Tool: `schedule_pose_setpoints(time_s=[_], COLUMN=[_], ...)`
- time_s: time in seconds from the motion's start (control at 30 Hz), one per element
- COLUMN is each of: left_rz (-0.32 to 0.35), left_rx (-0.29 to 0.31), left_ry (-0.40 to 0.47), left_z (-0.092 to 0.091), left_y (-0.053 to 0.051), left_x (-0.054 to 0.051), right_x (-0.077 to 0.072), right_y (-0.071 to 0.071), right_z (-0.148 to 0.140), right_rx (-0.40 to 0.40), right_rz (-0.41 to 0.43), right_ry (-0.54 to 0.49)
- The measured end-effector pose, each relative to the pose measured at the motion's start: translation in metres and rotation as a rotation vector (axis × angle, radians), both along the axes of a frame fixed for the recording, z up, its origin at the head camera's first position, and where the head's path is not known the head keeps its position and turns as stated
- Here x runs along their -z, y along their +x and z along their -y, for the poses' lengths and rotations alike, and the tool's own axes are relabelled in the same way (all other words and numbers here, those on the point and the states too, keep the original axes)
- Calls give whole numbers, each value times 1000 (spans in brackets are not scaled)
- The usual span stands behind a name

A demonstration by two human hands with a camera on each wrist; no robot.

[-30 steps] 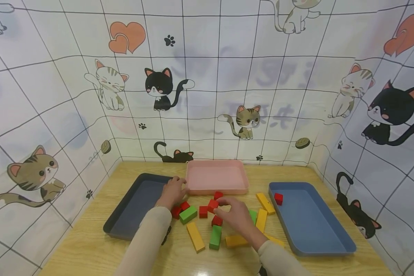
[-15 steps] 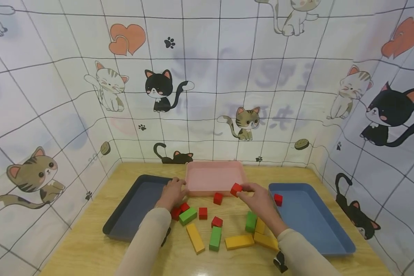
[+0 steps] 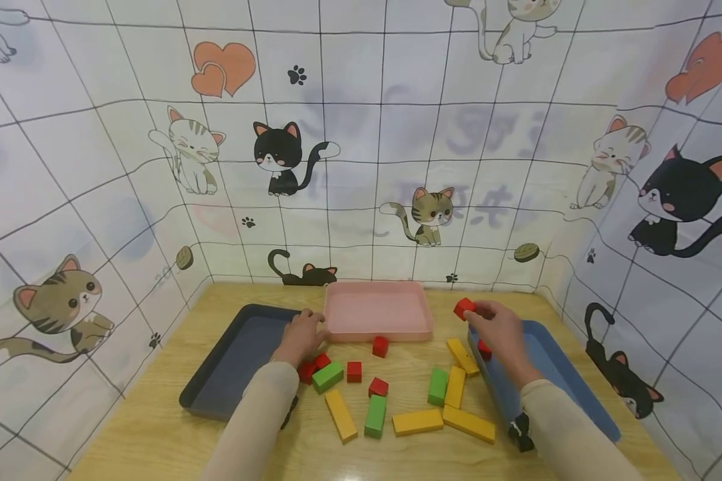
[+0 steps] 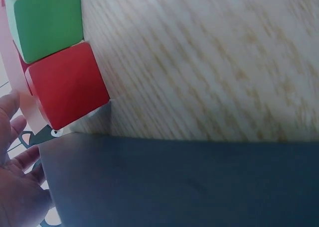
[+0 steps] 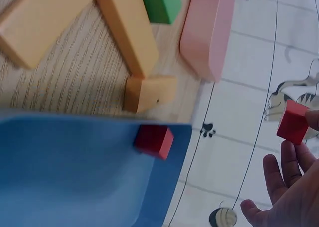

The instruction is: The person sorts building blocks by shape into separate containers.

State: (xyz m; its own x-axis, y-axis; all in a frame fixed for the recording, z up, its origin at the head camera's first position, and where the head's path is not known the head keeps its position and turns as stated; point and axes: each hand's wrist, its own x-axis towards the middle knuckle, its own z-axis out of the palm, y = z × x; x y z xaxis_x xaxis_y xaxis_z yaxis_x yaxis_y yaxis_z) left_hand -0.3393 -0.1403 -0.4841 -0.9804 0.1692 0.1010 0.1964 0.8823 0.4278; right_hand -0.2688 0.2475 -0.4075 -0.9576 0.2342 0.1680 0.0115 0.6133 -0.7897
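Note:
Above the far left corner of the blue tray (image 3: 568,381), my right hand (image 3: 501,334) pinches a red cube (image 3: 464,308) between thumb and fingertips. The right wrist view shows the held cube (image 5: 293,122) raised, and another red cube (image 5: 154,141) inside the tray. My left hand (image 3: 301,336) is at the right rim of the dark grey tray (image 3: 207,364), fingers loosely extended and holding nothing. Beside that rim, red cubes (image 3: 306,371) lie next to a green block (image 3: 327,377), also seen as a green block (image 4: 46,24) in the left wrist view.
A pink tray (image 3: 378,338) stands at the back middle. Between the side trays lie several loose red cubes (image 3: 353,372), green blocks (image 3: 376,416) and long yellow blocks (image 3: 418,422) on the wooden table (image 3: 313,461). A cat-patterned cloth (image 3: 361,133) surrounds the table.
My right hand has lifted the red cube from the middle pile and carried it right, over the blue tray's far left corner. The left hand has stayed in place.

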Motion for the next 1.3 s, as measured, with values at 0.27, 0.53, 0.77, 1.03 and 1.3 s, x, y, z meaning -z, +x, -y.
schedule_pose_setpoints(time_s=[0.27, 0.53, 0.77, 1.03, 1.3], left_rz=[10, 12, 8, 13, -12], left_rx=[-1, -2, -3, 0, 1], left_ry=[-10, -4, -7, -16, -27], left_z=[0, 1, 1, 1, -1], left_y=[1, 2, 1, 1, 5], left_x=[-2, -1, 0, 0, -6], right_x=[3, 12, 25, 39, 51], right_y=[-5, -9, -8, -6, -5], right_z=[-35, -62, -75, -76, -76], right_rx=[112, 217, 264, 258, 240], right_rz=[61, 114, 170, 171, 170], right_ry=[7, 71, 86, 104, 120])
